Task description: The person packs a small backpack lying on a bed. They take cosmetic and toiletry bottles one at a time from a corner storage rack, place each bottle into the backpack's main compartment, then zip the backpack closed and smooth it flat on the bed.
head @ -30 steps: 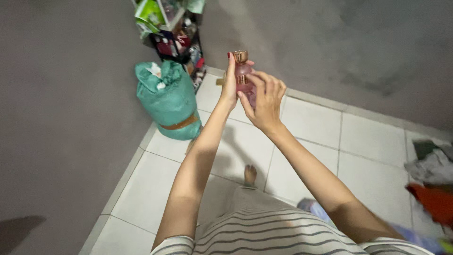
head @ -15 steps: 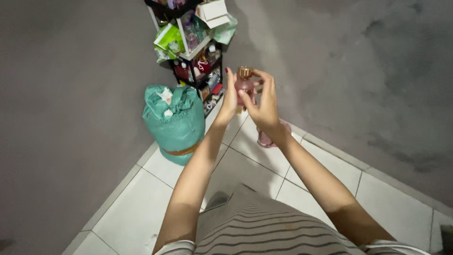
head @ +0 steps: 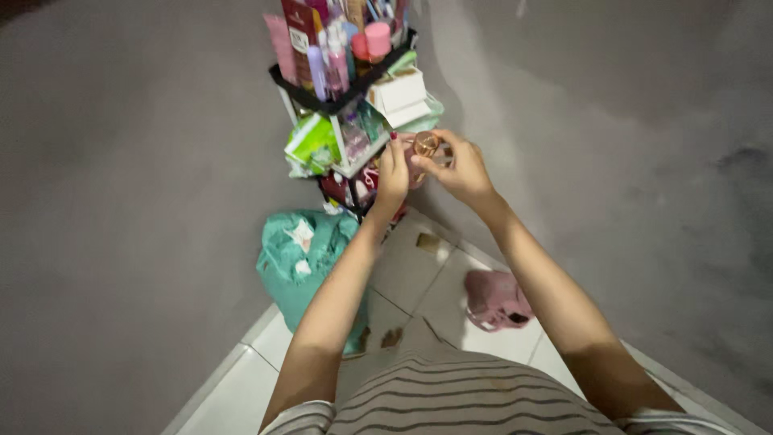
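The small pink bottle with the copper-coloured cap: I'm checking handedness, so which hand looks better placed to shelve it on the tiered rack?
Probably left. The left hand grips the small pink bottle nearest the black-and-white tiered rack; the right hand sits wall-side, at the cap.

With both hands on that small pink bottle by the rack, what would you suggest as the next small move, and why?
Probably keep the left hand steady on the pink bottle while the right hand works its coppery cap, since both already grip it in front of the crowded rack.

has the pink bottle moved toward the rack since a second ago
Yes. The bottle, held in both hands, now sits right beside the rack; earlier it was farther away, nearer the green bag.
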